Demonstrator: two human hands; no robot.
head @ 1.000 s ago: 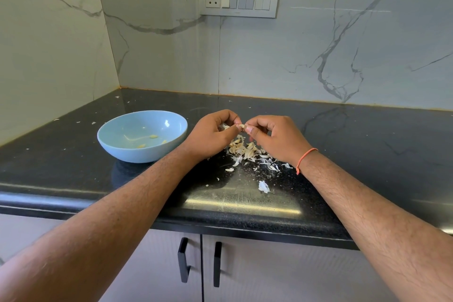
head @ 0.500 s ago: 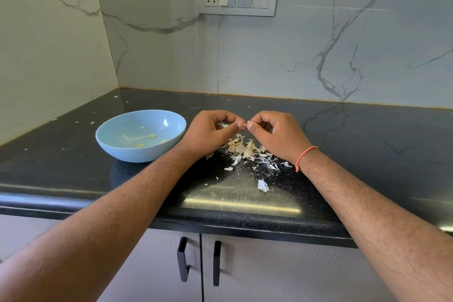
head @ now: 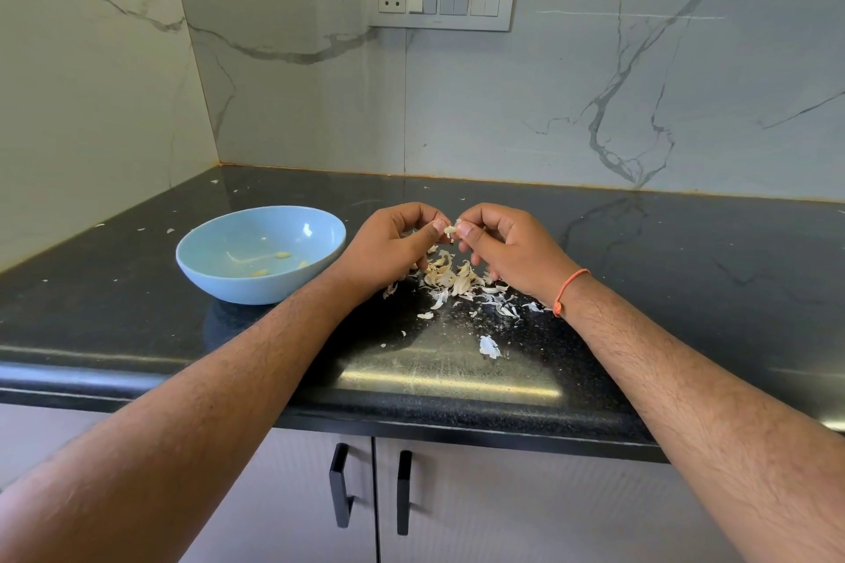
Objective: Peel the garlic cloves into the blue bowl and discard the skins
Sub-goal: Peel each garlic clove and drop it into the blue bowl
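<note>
Change: both hands are staying together above the skins, hardly shifting
Left hand (head: 388, 242): pinching garlic clove (head: 450, 229)
Right hand (head: 507, 245): pinching it too
Blue bowl (head: 219, 274): sitting near counter (head: 686, 288) left edge

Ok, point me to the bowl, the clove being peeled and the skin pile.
bowl (head: 215, 277): head view, outer front wall.
clove (head: 450, 229): head view, bit showing between the thumbs.
skin pile (head: 450, 277): head view, middle of the heap on the counter.

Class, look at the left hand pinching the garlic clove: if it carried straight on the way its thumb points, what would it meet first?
Most likely the right hand. The left hand points rightward at it, and both pinch the same garlic clove above the skins. Depth is unclear.
</note>
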